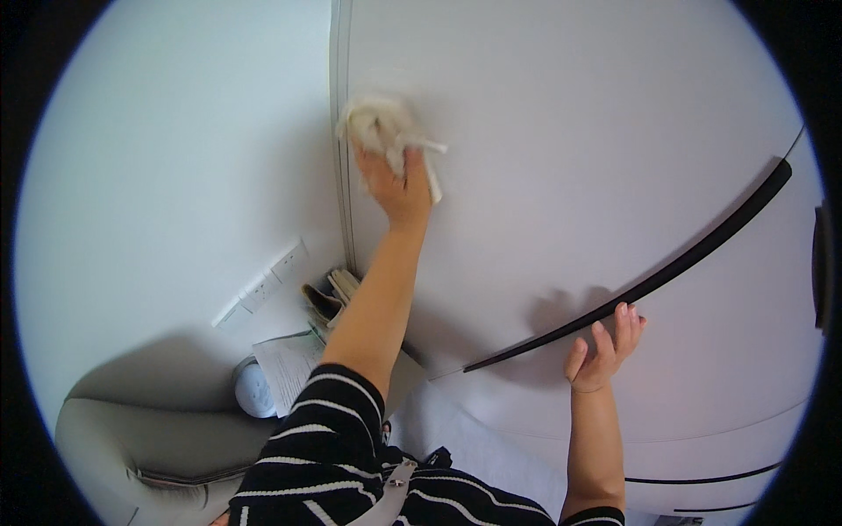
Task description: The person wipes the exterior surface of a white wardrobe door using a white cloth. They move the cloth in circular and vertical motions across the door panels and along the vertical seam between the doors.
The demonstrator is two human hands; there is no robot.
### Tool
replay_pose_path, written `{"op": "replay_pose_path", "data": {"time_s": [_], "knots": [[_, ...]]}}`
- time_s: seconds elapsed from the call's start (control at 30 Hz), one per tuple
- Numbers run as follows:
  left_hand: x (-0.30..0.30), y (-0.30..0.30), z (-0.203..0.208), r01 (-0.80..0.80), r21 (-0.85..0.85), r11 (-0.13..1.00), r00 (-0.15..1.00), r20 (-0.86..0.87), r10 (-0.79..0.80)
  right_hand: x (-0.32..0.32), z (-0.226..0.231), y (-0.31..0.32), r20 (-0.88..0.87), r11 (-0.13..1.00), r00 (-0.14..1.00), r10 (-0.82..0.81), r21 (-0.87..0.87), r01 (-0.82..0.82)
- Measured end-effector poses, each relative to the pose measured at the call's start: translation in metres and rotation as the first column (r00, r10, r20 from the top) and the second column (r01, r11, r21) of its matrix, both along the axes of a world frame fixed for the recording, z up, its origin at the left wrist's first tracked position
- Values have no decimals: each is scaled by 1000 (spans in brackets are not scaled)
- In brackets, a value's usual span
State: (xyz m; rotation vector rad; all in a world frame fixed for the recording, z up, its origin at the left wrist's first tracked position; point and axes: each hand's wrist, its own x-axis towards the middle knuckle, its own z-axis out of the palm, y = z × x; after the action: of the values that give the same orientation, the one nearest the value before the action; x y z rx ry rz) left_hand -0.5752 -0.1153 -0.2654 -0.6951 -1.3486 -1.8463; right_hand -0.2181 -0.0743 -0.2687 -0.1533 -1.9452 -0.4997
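A cream cloth [379,121] is bunched in my left hand [402,188], whose fingers press it against the upper left part of a white cabinet door [526,175]. The cloth is a little blurred, with one loose end hanging past my thumb. Across the door runs a long, dark, curved handle [702,248]. Just below it, my right hand [607,352] is raised with its fingers apart and nothing in them. Its fingertips are close to the handle's lower edge; whether they touch it I cannot tell.
Left of the door stands a pale wall [193,158] with a row of white sockets [259,291]. Below are a grey padded headboard [184,438], printed papers [289,368], a round white object [254,388] and some books [344,284]. Another dark handle [821,267] shows at the far right.
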Motion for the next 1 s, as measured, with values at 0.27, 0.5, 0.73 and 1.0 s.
{"op": "replay_pose_path", "data": {"time_s": [0.27, 0.5, 0.73, 1.0], "knots": [[80, -20, -195, 20, 555, 832, -109, 828, -550, 3, 1, 6, 14, 998, 999, -38, 48, 38], [146, -6, -112, 407, 430, 806, 430, 688, -584, 0, 7, 2, 33, 999, 999, -15, 43, 14], [124, -15, 142, 55, -210, 976, 877, -458, -148, -7, 6, -2, -44, 999, 998, 35, 3, -34], [159, 0, -152, -6, -446, 895, 872, -440, -213, -2, 13, -4, -19, 999, 998, 52, 13, -52]]}}
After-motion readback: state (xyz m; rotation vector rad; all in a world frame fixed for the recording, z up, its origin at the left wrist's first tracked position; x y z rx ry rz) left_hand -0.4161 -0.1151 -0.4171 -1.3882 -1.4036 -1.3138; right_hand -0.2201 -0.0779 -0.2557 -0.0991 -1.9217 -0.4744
